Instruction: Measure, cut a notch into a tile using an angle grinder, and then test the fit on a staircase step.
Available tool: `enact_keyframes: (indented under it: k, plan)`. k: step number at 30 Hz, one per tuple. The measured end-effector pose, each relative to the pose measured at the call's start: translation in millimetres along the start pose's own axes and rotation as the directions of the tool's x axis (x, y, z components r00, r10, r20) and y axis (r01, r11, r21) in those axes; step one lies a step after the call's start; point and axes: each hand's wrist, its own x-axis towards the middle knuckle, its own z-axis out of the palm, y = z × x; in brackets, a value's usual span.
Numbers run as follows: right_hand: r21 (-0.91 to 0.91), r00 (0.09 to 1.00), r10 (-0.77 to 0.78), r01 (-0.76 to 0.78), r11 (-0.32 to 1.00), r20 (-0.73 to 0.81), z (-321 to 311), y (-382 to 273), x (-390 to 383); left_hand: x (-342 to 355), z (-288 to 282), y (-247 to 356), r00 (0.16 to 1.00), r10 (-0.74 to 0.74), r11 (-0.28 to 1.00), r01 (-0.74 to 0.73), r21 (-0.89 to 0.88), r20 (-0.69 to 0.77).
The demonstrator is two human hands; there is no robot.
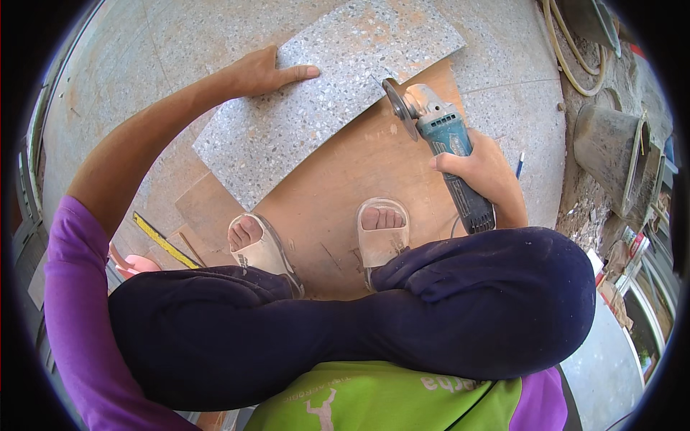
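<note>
A grey speckled terrazzo tile [338, 79] lies slantwise over a brown board [323, 208] on the floor. At its far left edge my left hand [262, 74] grips the tile, thumb stretched over the top face; the other fingers are mostly hidden. My right hand [478, 169] is wrapped round the body of a teal and black angle grinder [449, 136]. The grinder's cutting disc [400, 109] stands on edge at the tile's near right edge; whether it touches cannot be made out.
My sandalled feet [384, 219] stand on the board. A yellow tape strip [167, 241] and a pink object [133, 264] lie at left. At right are a blue pen-like object [520, 165], a dusty bucket [611, 147] and a coiled hose [589, 86].
</note>
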Motion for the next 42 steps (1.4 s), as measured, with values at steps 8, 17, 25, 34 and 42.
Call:
enact_keyframes:
  k: [8, 17, 25, 34, 42]
  plan:
    - [0.007, 1.0, -0.01, 0.01, 1.0, 0.024, -1.7, 4.3, -0.3, 3.4, 0.7, -2.8, 0.999, -0.002, 1.0, 0.002, 0.008, 0.038]
    - [-0.016, 1.0, 0.011, -0.011, 1.0, 0.0, -4.8, 4.1, -4.7, 4.7, 2.2, -6.6, 1.0, 0.005, 1.0, -0.005, -0.026, 0.016]
    - [-0.045, 1.0, 0.025, -0.025, 0.999, -0.007, -4.0, 2.8, 1.0, 4.5, 0.5, -5.1, 0.998, -0.025, 1.0, 0.025, 0.014, 0.054]
    - [-0.043, 1.0, 0.013, -0.013, 0.999, 0.009, -3.4, 4.5, 2.4, 0.3, -3.0, 1.5, 0.998, 0.001, 1.0, 0.0, -0.013, 0.062]
    - [-0.052, 1.0, 0.005, -0.004, 0.999, 0.03, -7.6, -2.4, 0.0, 3.6, -2.5, -5.5, 0.996, -0.026, 1.0, 0.025, 0.011, 0.08]
